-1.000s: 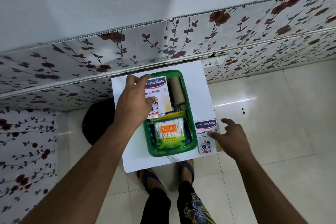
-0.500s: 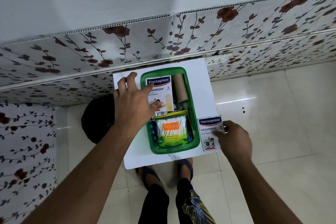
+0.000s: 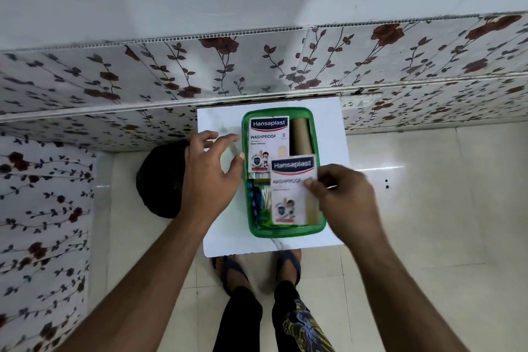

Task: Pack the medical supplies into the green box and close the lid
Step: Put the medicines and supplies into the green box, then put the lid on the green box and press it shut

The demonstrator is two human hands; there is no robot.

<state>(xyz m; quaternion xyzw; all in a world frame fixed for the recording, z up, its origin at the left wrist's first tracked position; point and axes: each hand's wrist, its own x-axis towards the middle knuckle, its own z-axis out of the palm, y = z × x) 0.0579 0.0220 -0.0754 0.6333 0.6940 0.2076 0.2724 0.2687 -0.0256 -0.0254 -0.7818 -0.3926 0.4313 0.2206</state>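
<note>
The green box [image 3: 285,233] sits on a small white table [image 3: 220,240]. Inside it lie a Hansaplast plaster pack [image 3: 268,137] at the far left, a brown roll [image 3: 301,136] at the far right, and cotton swabs [image 3: 264,197], mostly covered. My right hand [image 3: 345,197] grips a second Hansaplast pack [image 3: 291,191] by its right edge, over the near half of the box. My left hand [image 3: 211,171] hovers just left of the box, its fingers curled around a faint, blurred see-through shape [image 3: 230,150] that I cannot identify.
A flower-patterned wall [image 3: 257,71] stands right behind the table. A dark round object [image 3: 160,180] is on the floor to the left. My sandalled feet [image 3: 257,268] are at the table's near edge, on pale floor tiles [image 3: 428,208].
My right hand picked up the second Hansaplast pack from the table's right side and carried it over the box. My left hand left the first pack and moved left of the box.
</note>
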